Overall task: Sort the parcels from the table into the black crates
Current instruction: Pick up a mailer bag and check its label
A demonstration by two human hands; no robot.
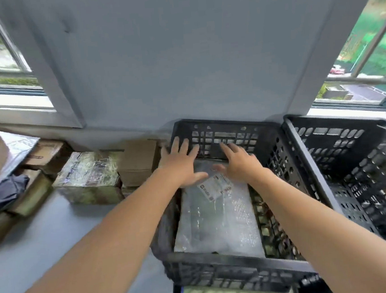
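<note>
Left hand (179,164), right hand (240,163): bare; both forearms bare up to frame edge.

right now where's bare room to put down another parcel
Bare grey table between the taped parcels and the left crate. The right crate looks empty. Crowded: the left crate, filled by a bubble-wrap parcel under the left hand and right hand.

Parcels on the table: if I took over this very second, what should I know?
Hands: the left hand and right hand are both open, fingers spread over the far end of the bubble-wrapped parcel. I cannot tell if they touch it.
Things: that parcel lies flat in the left black crate. The right black crate stands next to it.
Done: this parcel is in.
Left: the plastic-wrapped box, the cardboard box and others wait on the table.
</note>
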